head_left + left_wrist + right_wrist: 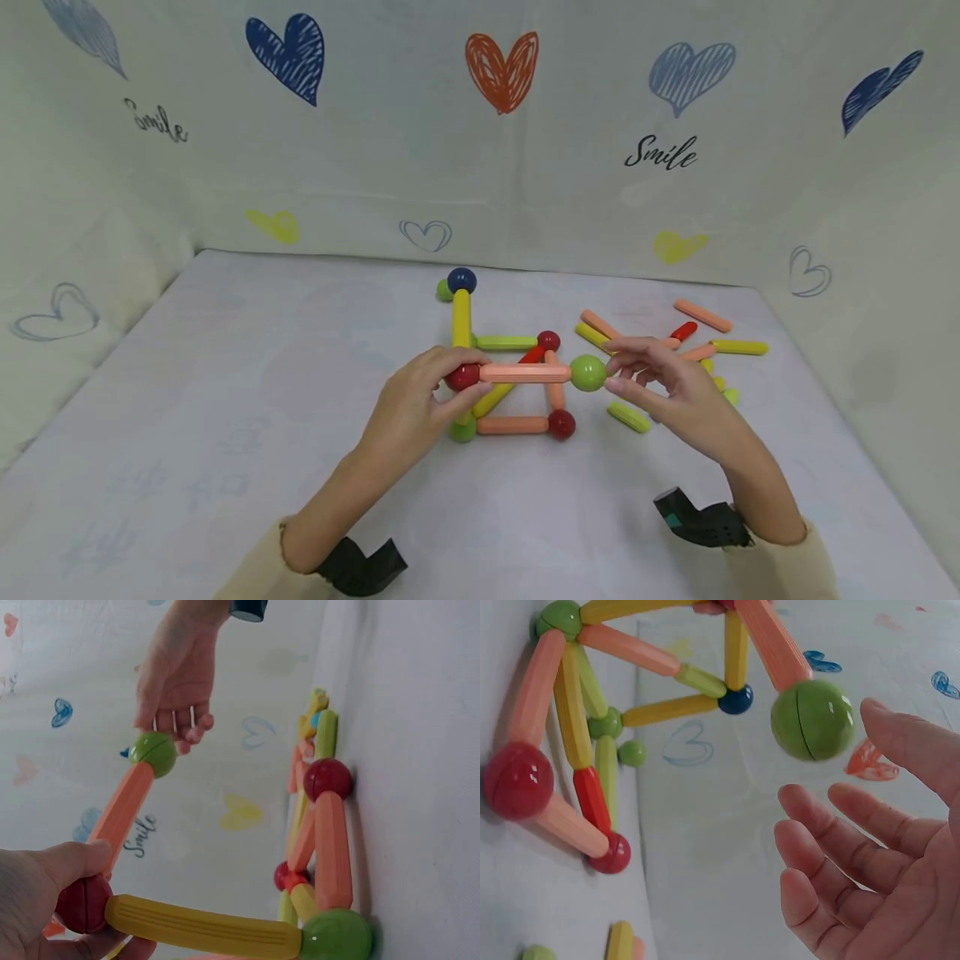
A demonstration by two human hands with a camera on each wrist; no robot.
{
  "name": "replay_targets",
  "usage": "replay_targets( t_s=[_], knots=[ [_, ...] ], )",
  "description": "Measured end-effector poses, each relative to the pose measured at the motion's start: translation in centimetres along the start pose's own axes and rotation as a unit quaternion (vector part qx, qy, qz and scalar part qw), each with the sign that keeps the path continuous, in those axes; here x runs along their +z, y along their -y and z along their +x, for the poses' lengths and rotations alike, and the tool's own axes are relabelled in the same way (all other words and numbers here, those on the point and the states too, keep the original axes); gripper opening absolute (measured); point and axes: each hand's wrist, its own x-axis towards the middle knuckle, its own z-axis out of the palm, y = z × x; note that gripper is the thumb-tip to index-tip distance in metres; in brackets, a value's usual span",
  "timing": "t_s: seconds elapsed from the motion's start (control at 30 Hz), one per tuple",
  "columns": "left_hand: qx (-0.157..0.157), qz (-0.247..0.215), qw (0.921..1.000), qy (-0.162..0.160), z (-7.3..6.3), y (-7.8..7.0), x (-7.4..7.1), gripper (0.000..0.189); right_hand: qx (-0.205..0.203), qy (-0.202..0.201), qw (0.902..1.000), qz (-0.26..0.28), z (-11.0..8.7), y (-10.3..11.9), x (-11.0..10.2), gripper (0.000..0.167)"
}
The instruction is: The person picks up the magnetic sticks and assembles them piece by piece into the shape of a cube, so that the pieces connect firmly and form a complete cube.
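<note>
**Peach rod up off the table, right hand loose at its far end**

Peach rod [525, 373] starts at the red ball [462, 377] and runs right from it, raised above the table [225, 375], long axis near level in the head view. Green ball [588, 372] caps the far end. Left hand [411, 406] pinches the red ball between thumb and fingers. Right hand [675, 396] sits farther right of the red ball, just past the green ball and nearer to it than the left; fingers apart, loosely bent, small gap to the ball in the right wrist view. Green ball lies left of that hand, roughly in line with the rod.

Looks: rod ribbed, matte; green ball glossy, dark seam.

Yellow rod [206, 927] drops from the red ball. Blue ball [462, 280] beyond the red ball; loose rods [702, 315] well right of it.
</note>
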Motion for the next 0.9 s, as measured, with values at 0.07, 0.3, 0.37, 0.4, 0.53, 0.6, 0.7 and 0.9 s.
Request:
replay_targets(
  t_s=[0.07,0.3,0.37,0.4,0.53,0.6,0.7,0.9],
  knots=[
    [-0.002,-0.002,1.0,0.001,0.0,0.0,0.0,0.029,0.025,-0.013,0.9996,-0.006,0.0,-0.8,-0.7,0.035],
    [-0.006,-0.005,1.0,0.004,0.0,0.0,0.0,0.03,0.158,-0.053,0.9859,-0.005,0.3,-6.6,-2.9,0.045],
    [-0.005,-0.006,1.0,0.005,0.0,0.0,0.0,0.029,0.195,-0.063,0.9786,-0.015,0.2,-9.2,-3.2,0.05],
    [-0.005,-0.006,1.0,0.005,0.0,0.0,0.0,0.029,0.209,-0.063,0.9758,-0.018,0.1,-10.6,-3.4,0.052],
    [-0.005,-0.006,1.0,0.004,0.0,0.1,0.0,0.029,0.266,-0.071,0.9596,-0.059,-0.3,-16.8,-3.4,0.066],
    [-0.004,-0.005,1.0,0.005,0.0,0.1,0.0,0.029,0.282,-0.066,0.9544,-0.071,-0.6,-19.3,-3.4,0.072],
    [-0.005,-0.005,1.0,0.005,0.0,0.1,-0.1,0.029,0.305,-0.058,0.9477,-0.076,-1.1,-20.9,-3.5,0.079],
    [-0.01,-0.006,0.9999,0.01,0.0,0.1,-0.2,0.029,0.362,-0.049,0.9285,-0.063,-1.6,-16.9,-4.4,0.069]
  ],
)
